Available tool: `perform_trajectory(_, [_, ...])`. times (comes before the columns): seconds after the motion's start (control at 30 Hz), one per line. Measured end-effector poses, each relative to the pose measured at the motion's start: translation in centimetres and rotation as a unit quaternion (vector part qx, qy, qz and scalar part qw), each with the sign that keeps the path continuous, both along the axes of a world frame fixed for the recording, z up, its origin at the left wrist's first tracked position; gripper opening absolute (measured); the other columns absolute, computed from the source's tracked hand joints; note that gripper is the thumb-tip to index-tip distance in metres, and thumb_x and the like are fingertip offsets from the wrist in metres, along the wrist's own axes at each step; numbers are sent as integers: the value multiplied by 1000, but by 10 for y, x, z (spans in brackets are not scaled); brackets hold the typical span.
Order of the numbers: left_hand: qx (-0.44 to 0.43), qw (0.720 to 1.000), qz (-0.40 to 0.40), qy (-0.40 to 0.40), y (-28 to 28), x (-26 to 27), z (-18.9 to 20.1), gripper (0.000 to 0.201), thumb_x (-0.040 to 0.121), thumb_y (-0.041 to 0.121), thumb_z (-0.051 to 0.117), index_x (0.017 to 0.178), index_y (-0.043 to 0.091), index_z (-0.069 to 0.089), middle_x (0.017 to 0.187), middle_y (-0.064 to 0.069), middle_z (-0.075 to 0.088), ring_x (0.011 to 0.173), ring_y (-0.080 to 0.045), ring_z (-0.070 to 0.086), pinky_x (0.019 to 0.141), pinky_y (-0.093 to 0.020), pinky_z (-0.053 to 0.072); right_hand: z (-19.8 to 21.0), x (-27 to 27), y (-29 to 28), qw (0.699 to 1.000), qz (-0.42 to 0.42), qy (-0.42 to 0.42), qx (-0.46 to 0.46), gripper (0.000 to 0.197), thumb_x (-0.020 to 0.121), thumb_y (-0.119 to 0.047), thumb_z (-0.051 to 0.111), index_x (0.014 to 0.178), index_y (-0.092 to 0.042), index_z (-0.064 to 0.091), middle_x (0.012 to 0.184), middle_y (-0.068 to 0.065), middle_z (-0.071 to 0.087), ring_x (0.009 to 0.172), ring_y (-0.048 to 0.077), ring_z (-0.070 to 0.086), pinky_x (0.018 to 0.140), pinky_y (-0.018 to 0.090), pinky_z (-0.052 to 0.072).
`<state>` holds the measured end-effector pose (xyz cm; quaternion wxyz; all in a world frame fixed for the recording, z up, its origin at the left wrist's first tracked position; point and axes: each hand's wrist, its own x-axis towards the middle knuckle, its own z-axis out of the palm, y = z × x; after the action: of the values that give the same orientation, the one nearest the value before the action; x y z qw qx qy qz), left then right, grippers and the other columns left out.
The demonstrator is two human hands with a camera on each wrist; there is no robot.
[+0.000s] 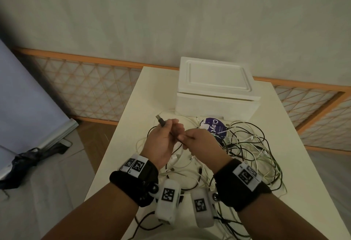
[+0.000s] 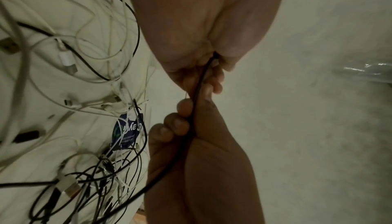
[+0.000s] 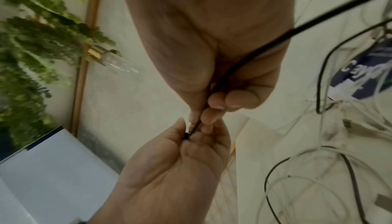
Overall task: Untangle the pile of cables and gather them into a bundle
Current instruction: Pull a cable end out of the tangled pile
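Note:
My left hand [image 1: 163, 140] grips a black cable [image 1: 171, 132] just below its USB plug [image 1: 160, 120], which sticks up past the fingers. My right hand [image 1: 202, 141] pinches the same cable right beside the left hand. Both hands are raised above the table. In the left wrist view the black cable [image 2: 196, 96] runs from my left fingers [image 2: 214, 76] through the right hand [image 2: 191, 135] and down into the pile. A tangled pile of black and white cables [image 1: 248, 144] spreads over the table to the right and under my wrists.
A white foam box [image 1: 216, 87] with its lid on stands at the back of the cream table [image 1: 152, 91]. A round blue label [image 1: 213, 127] lies under the cables. The table's left edge drops to the floor, where a dark umbrella [image 1: 28, 158] lies.

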<state>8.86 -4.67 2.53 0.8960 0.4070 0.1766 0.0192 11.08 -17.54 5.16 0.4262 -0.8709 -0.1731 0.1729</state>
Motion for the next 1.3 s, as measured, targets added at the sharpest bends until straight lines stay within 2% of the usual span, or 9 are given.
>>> perform_trajectory(0.17, [25,995,-86,41,0,-6,-7,61,101,44,29,83,4,70,94,-15,74,87,-23,69,85,-39,49,-6,-8,3,980,-19,144,136,14,92,-11,59,95,-2,70,65,2,58,56,8,54,57,17,52])
perform_trajectory(0.27, [16,994,-97,53,-4,-7,-5,63,102,44,27,77,4,70,96,-14,74,89,-22,70,82,-35,52,-8,-5,0,972,15,190,139,16,92,-9,59,94,4,68,65,4,53,56,7,51,59,19,52])
perform_trajectory(0.4, [-8,997,-60,57,-2,-6,2,57,101,47,26,66,11,53,80,-10,74,71,-18,70,61,-29,49,-1,-2,-8,976,75,178,100,29,95,-13,54,68,-17,64,65,4,47,55,10,44,53,22,43])
perform_trajectory(0.53, [-58,997,0,57,-3,-5,8,53,98,53,30,60,16,36,49,0,45,57,-19,56,57,-30,42,2,0,-17,980,96,166,55,21,98,-17,49,80,-12,60,66,-5,48,58,9,40,48,19,34])
perform_trajectory(0.63, [-105,989,81,61,17,-1,10,51,96,51,39,58,17,38,47,2,33,46,-14,44,56,-29,54,-2,4,-30,985,137,102,-34,20,98,-17,48,85,-17,63,66,-8,55,58,7,45,53,16,38])
perform_trajectory(1.0, [-118,973,156,123,87,-9,-19,47,101,43,36,60,19,36,41,7,32,35,-10,39,38,-15,31,-31,1,-96,991,29,36,-122,15,90,-31,62,96,-28,75,55,-12,55,50,-6,50,56,7,38])
perform_trajectory(1.13, [-118,962,185,162,111,-24,-34,49,100,41,36,55,20,36,41,7,32,34,-8,39,41,-19,26,-47,-7,-133,987,-1,52,-152,12,89,-32,64,92,-32,75,66,-21,65,67,-14,57,69,16,43])
perform_trajectory(1.23, [-102,950,219,196,126,-34,-51,44,100,35,35,58,22,32,43,8,30,30,-6,32,36,-11,22,-65,-17,-167,978,-54,106,-169,17,87,-32,66,73,-34,75,85,-5,75,88,9,68,81,25,47])
perform_trajectory(1.3, [-90,944,222,227,134,-40,-60,42,100,33,32,60,22,29,43,8,29,27,-6,27,35,-8,20,-74,-26,-186,964,-100,124,-212,26,87,-39,65,64,-30,75,86,4,74,88,19,67,72,22,43])
